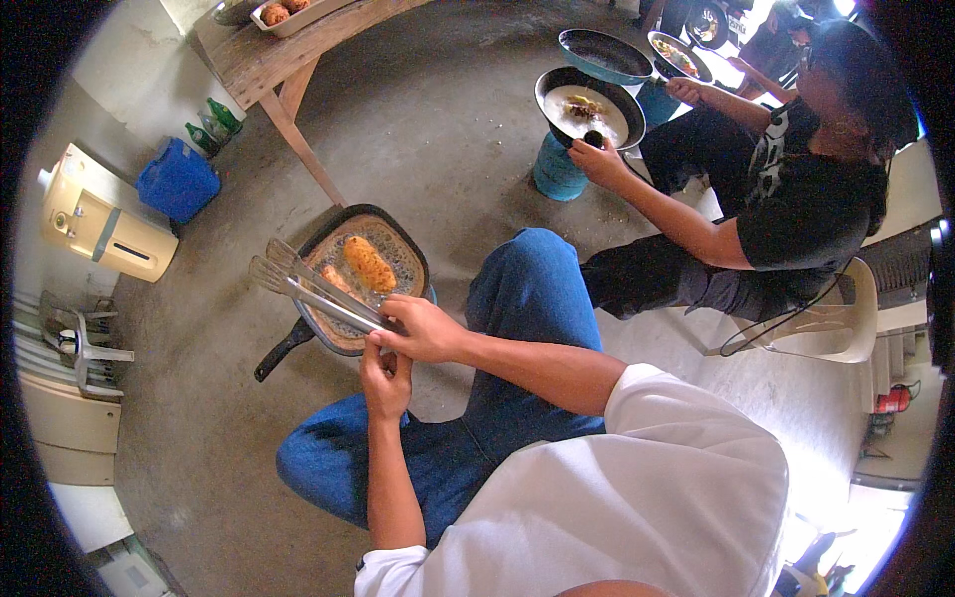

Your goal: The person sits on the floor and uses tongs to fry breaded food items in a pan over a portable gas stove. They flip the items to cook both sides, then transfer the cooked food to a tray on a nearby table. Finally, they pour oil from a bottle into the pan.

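Note:
My right hand grips a pair of metal tongs near the handle end. Just below it, the fingertips of my left hand pinch the tongs close to my right thumb. The tongs' slotted tips are slightly apart, with nothing between them, above the left rim of a square black frying pan. Bubbling oil surrounds a golden-brown breaded piece in that pan. A second fried piece is partly hidden by the tongs. The pan's handle points down and left.
Beside me, a seated person holds a pan of pale liquid on a blue stove. Another pan is behind it. A wooden table holds a food tray. A blue container and green bottles line the wall.

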`<state>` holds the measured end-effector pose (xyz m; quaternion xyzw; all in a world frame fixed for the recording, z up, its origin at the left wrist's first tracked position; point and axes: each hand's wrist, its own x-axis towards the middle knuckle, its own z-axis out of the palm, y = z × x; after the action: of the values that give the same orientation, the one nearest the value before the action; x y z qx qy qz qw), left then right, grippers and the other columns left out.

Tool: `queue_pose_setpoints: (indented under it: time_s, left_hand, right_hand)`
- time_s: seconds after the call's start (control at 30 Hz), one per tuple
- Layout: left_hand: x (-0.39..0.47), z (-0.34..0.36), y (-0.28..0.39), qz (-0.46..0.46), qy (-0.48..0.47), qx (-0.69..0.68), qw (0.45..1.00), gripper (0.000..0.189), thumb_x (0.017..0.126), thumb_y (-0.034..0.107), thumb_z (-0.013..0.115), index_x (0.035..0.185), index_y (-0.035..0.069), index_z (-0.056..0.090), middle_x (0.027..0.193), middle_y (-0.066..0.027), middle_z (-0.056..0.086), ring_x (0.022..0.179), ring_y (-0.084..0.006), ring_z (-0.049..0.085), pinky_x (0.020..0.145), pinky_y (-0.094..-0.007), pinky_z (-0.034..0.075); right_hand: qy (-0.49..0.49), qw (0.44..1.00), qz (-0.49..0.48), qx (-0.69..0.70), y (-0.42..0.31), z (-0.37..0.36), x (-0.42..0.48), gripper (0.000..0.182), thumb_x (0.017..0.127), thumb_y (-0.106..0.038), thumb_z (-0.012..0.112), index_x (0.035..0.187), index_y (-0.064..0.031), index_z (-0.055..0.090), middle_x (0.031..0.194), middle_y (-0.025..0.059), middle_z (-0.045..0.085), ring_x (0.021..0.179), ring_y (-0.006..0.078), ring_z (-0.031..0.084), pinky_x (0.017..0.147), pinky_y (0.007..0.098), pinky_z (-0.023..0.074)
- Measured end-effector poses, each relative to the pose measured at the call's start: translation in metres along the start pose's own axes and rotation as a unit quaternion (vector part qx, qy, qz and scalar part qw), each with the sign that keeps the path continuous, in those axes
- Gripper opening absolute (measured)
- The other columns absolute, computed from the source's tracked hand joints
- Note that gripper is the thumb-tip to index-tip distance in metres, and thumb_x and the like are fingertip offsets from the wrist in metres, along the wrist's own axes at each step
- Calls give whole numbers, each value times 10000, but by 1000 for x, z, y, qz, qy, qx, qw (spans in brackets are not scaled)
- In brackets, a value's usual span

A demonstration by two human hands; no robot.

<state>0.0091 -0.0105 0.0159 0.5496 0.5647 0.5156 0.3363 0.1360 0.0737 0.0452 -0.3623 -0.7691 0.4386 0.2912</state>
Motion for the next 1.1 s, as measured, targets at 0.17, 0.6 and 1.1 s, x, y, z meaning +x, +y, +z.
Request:
queue_pose_setpoints:
  time_s: [0.17, 0.6, 1.1]
  left_hand:
    - [-1, 0, 2, -5, -3, -5, 1000, 310, 930, 218, 651, 1108, -3, 524, 776, -8, 515, 549, -43, 431, 464, -218, 343]
    - [0, -1, -1, 8, 0, 20, 1000, 307, 934, 231, 645, 1067, -20, 530, 743, -12, 520, 543, -63, 444, 465, -237, 353]
    - [2, -2, 22, 16, 9, 79, 997, 253, 919, 180, 646, 1054, 4, 526, 665, 0, 478, 524, -68, 437, 462, -251, 344]
  right_hand:
    - [-2, 1000, 6, 4, -2, -2, -1, 467, 872, -408, 630, 969, 48, 607, 959, 260, 614, 948, 426, 593, 826, 484, 476]
    - [0, 1000, -3, 2, 2, 2, -1, 487, 873, -401, 630, 1045, 55, 618, 989, 257, 617, 962, 425, 596, 835, 480, 482]
    - [1, 1000, -18, 6, -2, -1, 0, 457, 886, -405, 627, 970, 44, 611, 915, 234, 593, 885, 411, 593, 769, 470, 476]
